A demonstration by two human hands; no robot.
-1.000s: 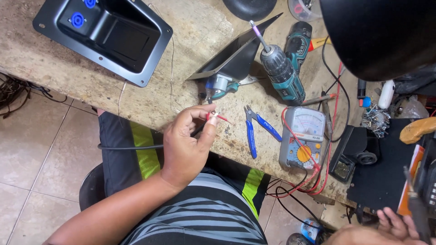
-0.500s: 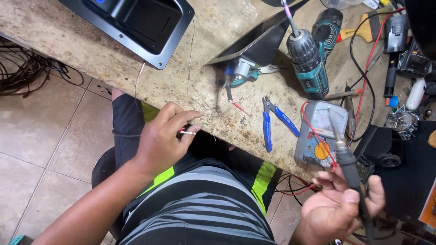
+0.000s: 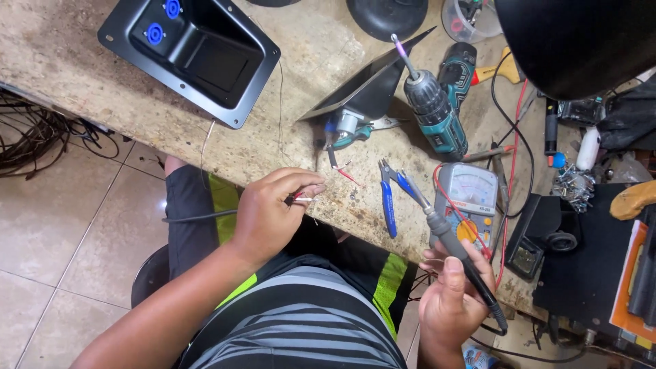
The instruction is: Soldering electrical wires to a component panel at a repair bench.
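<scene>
My left hand (image 3: 270, 210) pinches the stripped end of a thin black cable (image 3: 198, 216) at the front edge of the stone workbench (image 3: 102, 82); small red and white wire ends stick out past my fingertips. My right hand (image 3: 454, 294) grips a soldering iron (image 3: 447, 239) by its dark handle, tip pointing up and left toward the blue-handled pliers (image 3: 388, 198). The iron's tip is a hand's width right of the wire ends, apart from them.
A black metal recessed plate (image 3: 198, 58) with blue sockets lies at the back left. A teal cordless drill (image 3: 434, 113), a grey analogue multimeter (image 3: 468, 205) with red leads, and a small motor part (image 3: 348, 126) sit on the bench. Cables coil on the tiled floor at left (image 3: 41, 140).
My right hand has come up into view and raised the soldering iron toward the bench. My left hand, lower half a second ago, holds the wire ends nearer the bench edge.
</scene>
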